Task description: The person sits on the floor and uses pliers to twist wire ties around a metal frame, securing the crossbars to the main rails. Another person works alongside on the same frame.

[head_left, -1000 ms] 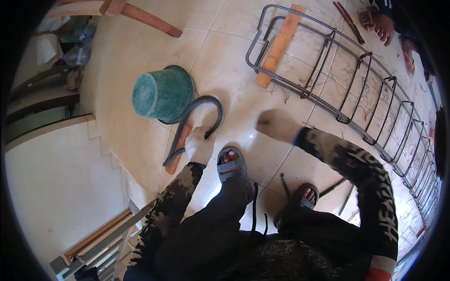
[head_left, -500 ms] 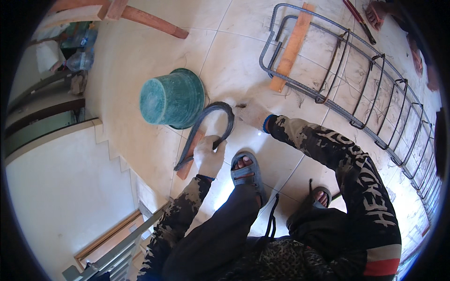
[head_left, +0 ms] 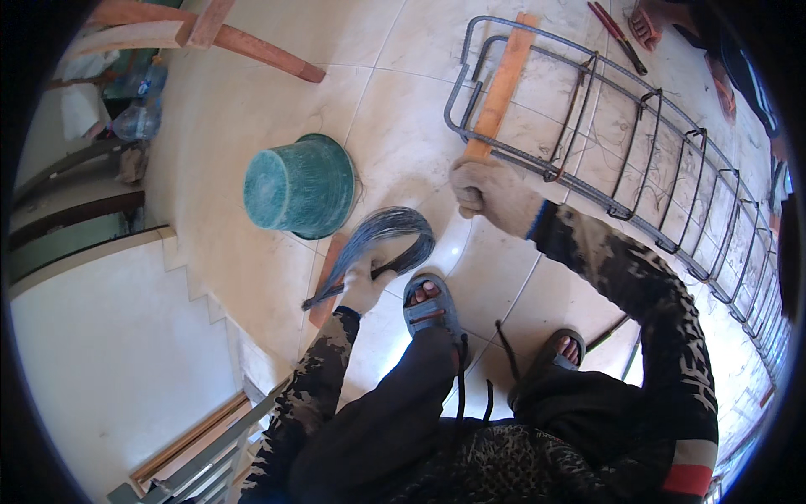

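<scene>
Tie wire bundle (head_left: 382,244), bent into a loop, sits on the tiled floor (head_left: 252,126) beside an upturned green bucket (head_left: 300,186), gripped by the gloved left hand (head_left: 365,284). Right hand (head_left: 489,193) is curled into a fist at the near rail of the rebar cage (head_left: 621,143).

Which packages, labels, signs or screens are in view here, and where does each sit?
Clear plastic bottles: upper left by the wall, transparent with a bluish tint, lying together.
White lettering on the dark patterned right sleeve: lower right, running down the forearm.
No signs or screens show anywhere in the head view.
</scene>
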Available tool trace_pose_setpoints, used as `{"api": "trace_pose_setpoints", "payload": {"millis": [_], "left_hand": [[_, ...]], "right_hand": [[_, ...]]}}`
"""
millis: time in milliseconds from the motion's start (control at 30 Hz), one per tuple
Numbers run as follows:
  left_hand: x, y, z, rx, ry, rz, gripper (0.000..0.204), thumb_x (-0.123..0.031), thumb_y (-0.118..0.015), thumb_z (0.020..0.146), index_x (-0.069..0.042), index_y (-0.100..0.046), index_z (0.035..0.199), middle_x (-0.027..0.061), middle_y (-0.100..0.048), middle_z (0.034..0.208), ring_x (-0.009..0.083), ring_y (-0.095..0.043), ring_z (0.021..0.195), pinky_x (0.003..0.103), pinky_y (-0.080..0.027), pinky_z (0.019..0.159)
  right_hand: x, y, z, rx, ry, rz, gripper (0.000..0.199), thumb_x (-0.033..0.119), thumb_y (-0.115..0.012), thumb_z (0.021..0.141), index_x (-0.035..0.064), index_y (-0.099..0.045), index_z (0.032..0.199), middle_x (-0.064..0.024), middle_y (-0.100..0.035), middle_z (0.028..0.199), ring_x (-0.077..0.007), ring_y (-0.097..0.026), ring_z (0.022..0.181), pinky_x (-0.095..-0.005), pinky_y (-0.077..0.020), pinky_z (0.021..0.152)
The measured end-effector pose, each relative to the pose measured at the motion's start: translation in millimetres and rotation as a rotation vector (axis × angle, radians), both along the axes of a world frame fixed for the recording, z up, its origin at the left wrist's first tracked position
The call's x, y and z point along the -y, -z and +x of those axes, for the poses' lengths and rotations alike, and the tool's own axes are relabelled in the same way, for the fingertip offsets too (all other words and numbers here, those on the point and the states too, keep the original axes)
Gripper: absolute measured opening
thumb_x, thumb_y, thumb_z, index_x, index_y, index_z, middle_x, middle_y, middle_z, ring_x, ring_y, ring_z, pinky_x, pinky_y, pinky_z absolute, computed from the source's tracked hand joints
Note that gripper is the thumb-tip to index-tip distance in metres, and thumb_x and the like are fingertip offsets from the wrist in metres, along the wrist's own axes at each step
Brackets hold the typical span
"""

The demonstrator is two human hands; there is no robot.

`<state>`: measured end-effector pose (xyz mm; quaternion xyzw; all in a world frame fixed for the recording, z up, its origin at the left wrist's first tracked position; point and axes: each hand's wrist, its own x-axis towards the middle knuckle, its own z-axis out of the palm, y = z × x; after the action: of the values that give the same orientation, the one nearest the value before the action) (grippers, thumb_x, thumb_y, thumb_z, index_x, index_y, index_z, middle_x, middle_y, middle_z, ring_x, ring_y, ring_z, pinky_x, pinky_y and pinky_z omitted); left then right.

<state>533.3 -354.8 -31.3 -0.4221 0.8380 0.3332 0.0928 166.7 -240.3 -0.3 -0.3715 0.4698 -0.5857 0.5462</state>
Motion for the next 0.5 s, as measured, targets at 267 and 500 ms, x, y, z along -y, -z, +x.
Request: {"api": "trace_pose_setpoints", "payload": {"millis": [267, 500], "left_hand": [[6.8, 14.0, 9.1, -0.234, -0.258, 0.184, 0.053, -0.036, -0.06, 0.109, 0.0, -0.057, 0.148, 0.0175, -0.063, 0.147, 0.0303, -0.057, 0.138, 0.039, -0.04, 0.119], [34.6, 40.5, 44.6, -0.313, -0.582, 0.398, 0.079, -0.061, -0.023, 0.112, -0.003, -0.049, 0.158, 0.015, -0.057, 0.153, 0.0272, -0.051, 0.143, 0.038, -0.037, 0.12]], "right_hand": [[-86.1, -41.5, -51.4, 0.174, 0.201, 0.196, 0.028, 0.029, -0.06, 0.109, 0.0018, -0.063, 0.117, -0.0072, -0.063, 0.106, -0.0199, -0.065, 0.102, -0.0364, -0.0555, 0.096], [-54.8, -39.5, -15.1, 1.065, 0.155, -0.11, 0.035, 0.029, -0.061, 0.109, 0.0023, -0.058, 0.132, -0.015, -0.06, 0.137, -0.0318, -0.064, 0.124, -0.0473, -0.0503, 0.114]]}}
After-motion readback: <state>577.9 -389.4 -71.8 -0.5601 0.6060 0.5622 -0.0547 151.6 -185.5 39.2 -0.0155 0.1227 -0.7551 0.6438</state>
